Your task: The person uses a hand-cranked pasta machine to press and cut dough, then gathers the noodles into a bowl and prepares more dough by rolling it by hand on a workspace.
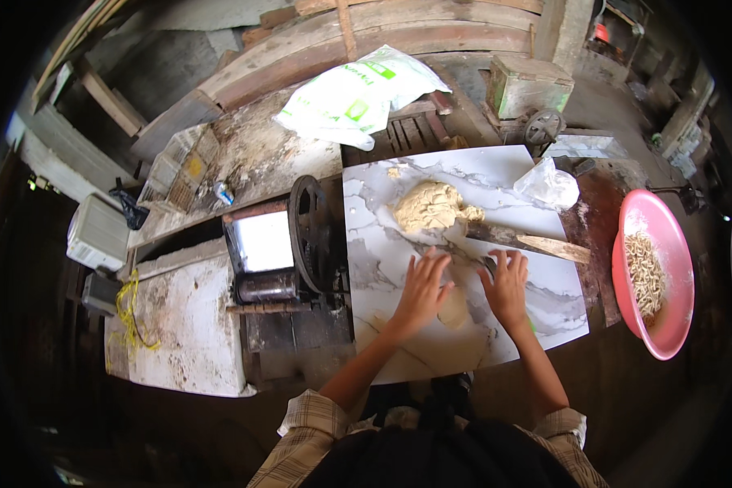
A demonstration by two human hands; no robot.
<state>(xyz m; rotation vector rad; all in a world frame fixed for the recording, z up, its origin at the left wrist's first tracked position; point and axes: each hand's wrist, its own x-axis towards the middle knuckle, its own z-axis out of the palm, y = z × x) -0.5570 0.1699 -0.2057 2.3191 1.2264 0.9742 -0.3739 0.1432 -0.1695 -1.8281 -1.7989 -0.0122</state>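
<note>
My left hand (421,291) is over the marble-patterned board (374,268), fingers spread, with nothing in its grasp. To its right, my right hand (506,293) also has its fingers apart and holds nothing visible. Just beyond both hands lies a lumpy mass of pale yellow dough (429,206). A knife with a wooden handle (555,247) rests on the board, its dark blade pointing left toward the dough. A pale, flat patch (454,311) shows between my hands; whether it is thin dough or a reflection I cannot tell.
A hand-cranked roller machine (268,244) with a large wheel stands left of the board. At right is a pink basin (677,276) of short dough strips. A clear plastic bag (548,185) lies at the board's far right, a white-green sack (354,98) behind.
</note>
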